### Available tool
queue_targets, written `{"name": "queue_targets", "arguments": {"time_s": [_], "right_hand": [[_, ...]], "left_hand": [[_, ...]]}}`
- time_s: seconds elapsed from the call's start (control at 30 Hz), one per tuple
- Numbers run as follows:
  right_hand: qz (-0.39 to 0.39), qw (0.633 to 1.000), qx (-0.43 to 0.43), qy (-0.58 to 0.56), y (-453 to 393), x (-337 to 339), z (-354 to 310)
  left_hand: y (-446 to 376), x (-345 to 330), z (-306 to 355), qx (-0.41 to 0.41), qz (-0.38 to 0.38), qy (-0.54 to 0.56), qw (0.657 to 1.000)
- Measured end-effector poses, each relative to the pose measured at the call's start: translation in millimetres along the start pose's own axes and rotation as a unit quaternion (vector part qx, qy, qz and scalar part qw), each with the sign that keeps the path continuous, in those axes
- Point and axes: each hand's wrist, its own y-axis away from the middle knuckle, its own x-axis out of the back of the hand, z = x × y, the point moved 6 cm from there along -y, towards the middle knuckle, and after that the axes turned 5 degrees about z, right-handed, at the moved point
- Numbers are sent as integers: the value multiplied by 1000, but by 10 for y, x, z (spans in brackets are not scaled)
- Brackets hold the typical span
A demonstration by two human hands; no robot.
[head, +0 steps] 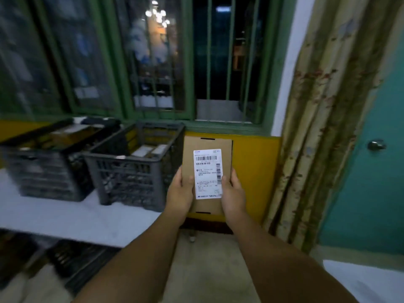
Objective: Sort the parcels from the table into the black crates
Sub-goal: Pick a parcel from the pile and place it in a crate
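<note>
- Both hands are gripping a parcel (pixel 207 154) upright in mid-air: left hand (pixel 179 193) on its left edge, right hand (pixel 233 194) on its right.
- Its label (pixel 208 174) is facing the camera.
- Two crates are sitting left of it on a table (pixel 65 217): the near crate (pixel 131 167) and the far crate (pixel 48 158), both seemingly holding parcels.

A cardboard parcel (pixel 206 147) is held upright in the middle, the left hand (pixel 179 194) on its left edge and the right hand (pixel 233 196) on its right edge, with a shipping label (pixel 208 174) on its near face. To its left, 2 crates stand side by side on the desk (pixel 65 217): the right crate (pixel 131 169) just beside the parcel, the left crate (pixel 43 162) beyond it. Both hold parcels. A barred window (pixel 166 62) lies behind them; a curtain (pixel 317 127) hangs at right, a door (pixel 371 182) farther right.
</note>
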Motion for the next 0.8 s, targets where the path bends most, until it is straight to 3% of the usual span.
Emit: {"name": "queue_targets", "arguments": {"time_s": [0.47, 0.63, 0.8], "right_hand": [[-236, 972, 6, 1, 1356, -4079, 208], [-321, 947, 8, -10, 1581, -5178, 286], [-350, 936, -5, -42, 1392, -6198, 331]], "left_hand": [[-870, 4100, -356, 15, 242, -38, 969], [-1158, 5041, -465, -3, 304, -55, 951], [-1873, 5668, -495, -19, 341, -51, 939]]}}
